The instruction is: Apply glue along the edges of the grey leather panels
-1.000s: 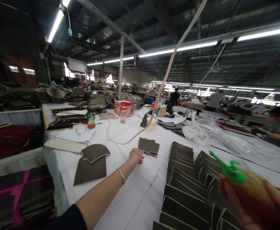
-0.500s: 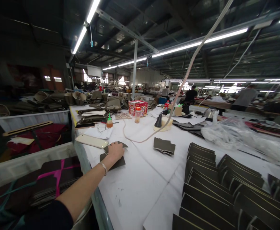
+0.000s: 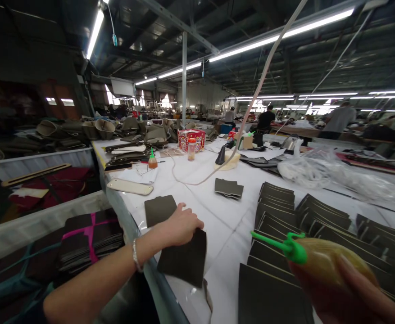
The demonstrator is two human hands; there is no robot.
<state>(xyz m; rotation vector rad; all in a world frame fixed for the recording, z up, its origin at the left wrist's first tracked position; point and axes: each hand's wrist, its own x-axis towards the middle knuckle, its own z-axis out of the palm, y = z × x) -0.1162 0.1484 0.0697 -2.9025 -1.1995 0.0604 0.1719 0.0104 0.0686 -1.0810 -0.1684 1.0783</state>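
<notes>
My left hand (image 3: 183, 226) reaches in over the white tabletop, with its fingers closed on the upper edge of a dark olive-grey panel (image 3: 185, 261), leather-like and flat. Partly behind that wrist lies a second dark panel (image 3: 160, 209). At the lower right, my right hand (image 3: 362, 288) is wrapped round a squeeze bottle (image 3: 332, 258) of yellowish-brown liquid, probably glue. Its green nozzle (image 3: 274, 243) points left above rows of overlapping dark panels (image 3: 278, 225). The lower part of this hand is dark and cut off by the frame.
A small stack of panels (image 3: 229, 188) lies mid-table. Beyond are a cream strip (image 3: 129, 186), another green-tipped bottle (image 3: 152, 160), a red box (image 3: 191, 140) and clear plastic (image 3: 339, 175). A hanging hose (image 3: 251, 117) crosses the table. A white bin (image 3: 48, 216) holds bundled panels at left.
My left hand has come nearer and to the right, bringing one dark panel away from the other. My right hand has entered the view with the squeeze bottle. The view has shifted slightly.
</notes>
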